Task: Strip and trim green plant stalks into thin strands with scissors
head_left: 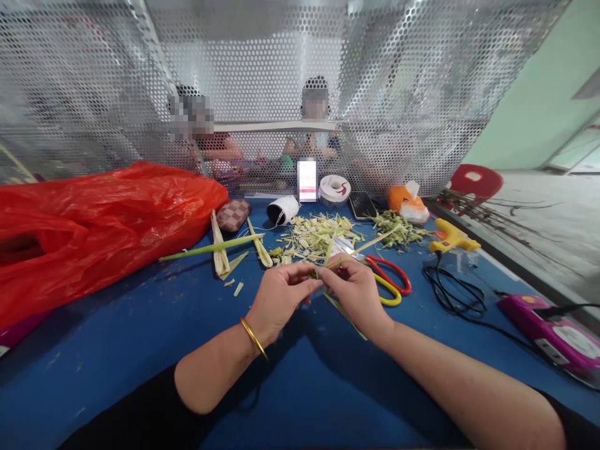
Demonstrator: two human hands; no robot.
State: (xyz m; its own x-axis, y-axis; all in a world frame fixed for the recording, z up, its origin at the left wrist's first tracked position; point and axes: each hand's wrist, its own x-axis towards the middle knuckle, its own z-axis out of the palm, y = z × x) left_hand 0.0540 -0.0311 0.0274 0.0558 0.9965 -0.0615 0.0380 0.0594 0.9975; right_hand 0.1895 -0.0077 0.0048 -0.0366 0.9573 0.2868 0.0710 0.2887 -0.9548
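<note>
My left hand [285, 294] and my right hand [355, 292] meet over the blue table, thumbs and forefingers pinched together. Between the fingertips they hold thin green leaf strips; one leaf strip [345, 315] slants down below my right hand, and a paler length sticks out beyond it. The part in the pinch is mostly covered by the fingers. Just past my right hand lie scissors [404, 279] with red and yellow handles, their blades resting by a heap of pale leaf clippings [319, 236]. A smaller heap of green trimmings [396, 226] sits to its right.
Left are a red plastic bag [107, 219], a long green stalk [206, 248] and a checkered pouch [233, 214]. Behind stand a thread spool [289, 207], ribbon roll [335, 187], phone [362, 205] and tissue pack [404, 201]. Right: yellow glue gun [452, 236], purple power strip [548, 328]. People sit behind a perforated screen [262, 56].
</note>
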